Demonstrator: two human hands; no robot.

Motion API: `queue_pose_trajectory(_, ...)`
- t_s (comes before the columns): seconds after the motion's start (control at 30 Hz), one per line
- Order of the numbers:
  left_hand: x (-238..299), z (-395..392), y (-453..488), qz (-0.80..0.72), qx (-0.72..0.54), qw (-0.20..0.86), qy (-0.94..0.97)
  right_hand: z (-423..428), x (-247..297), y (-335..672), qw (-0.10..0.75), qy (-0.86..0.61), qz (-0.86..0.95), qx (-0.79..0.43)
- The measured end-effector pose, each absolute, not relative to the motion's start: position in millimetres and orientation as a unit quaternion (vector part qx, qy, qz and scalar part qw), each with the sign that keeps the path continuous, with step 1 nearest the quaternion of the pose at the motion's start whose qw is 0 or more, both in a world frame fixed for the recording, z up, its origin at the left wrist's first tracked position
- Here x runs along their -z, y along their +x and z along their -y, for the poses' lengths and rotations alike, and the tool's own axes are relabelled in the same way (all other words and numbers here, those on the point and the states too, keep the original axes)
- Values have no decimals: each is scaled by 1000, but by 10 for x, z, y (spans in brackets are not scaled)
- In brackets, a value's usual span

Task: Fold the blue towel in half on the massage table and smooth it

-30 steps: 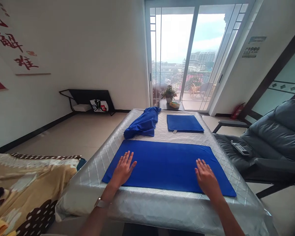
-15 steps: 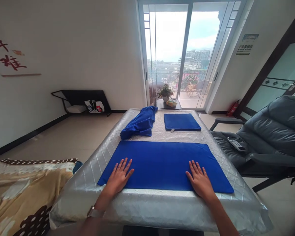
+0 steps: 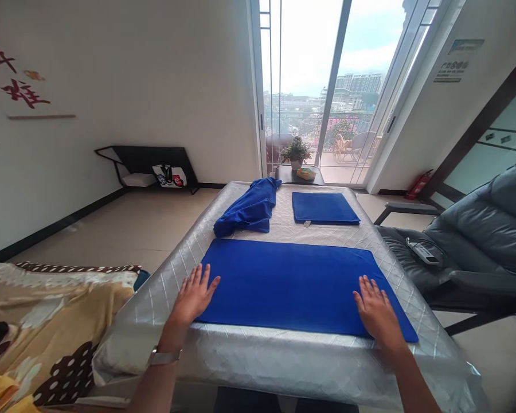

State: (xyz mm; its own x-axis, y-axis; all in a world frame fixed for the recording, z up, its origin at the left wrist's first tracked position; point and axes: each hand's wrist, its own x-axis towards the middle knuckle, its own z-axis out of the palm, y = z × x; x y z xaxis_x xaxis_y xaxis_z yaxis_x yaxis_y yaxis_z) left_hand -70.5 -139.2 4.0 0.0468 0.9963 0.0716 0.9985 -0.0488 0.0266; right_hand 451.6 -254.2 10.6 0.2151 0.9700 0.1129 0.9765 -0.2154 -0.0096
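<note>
A long blue towel point(image 3: 296, 284) lies spread flat across the near part of a table with a silver quilted cover point(image 3: 258, 361). My left hand point(image 3: 192, 298) rests flat, fingers spread, on the towel's near left corner, partly on the cover. My right hand point(image 3: 377, 312) lies flat, fingers apart, on the towel's near right corner. Neither hand holds anything. Farther back sit a crumpled blue towel point(image 3: 248, 209) on the left and a folded blue towel point(image 3: 323, 207) on the right.
A dark recliner point(image 3: 468, 246) with a remote stands close on the right. A patterned yellow and brown blanket point(image 3: 47, 321) lies to the left. Beyond the table a small stand holds a potted plant point(image 3: 296, 154) before glass balcony doors. A black rack point(image 3: 150, 166) sits against the left wall.
Both hands have slid outward along the towel's near edge toward its corners, the left now partly off the cloth. The camera has shifted slightly.
</note>
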Motion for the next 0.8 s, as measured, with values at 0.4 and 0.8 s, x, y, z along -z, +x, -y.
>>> queue_pose_trajectory(0.4, -161, 505, 1681, 464, 114, -29, -878, 990, -327, 3041, 63, -691, 716, -69)
queue_pose_trajectory(0.8, -51, 316, 1100, 511, 86, -34, -855, 1092, -248, 3651, 36, -711, 701, -52)
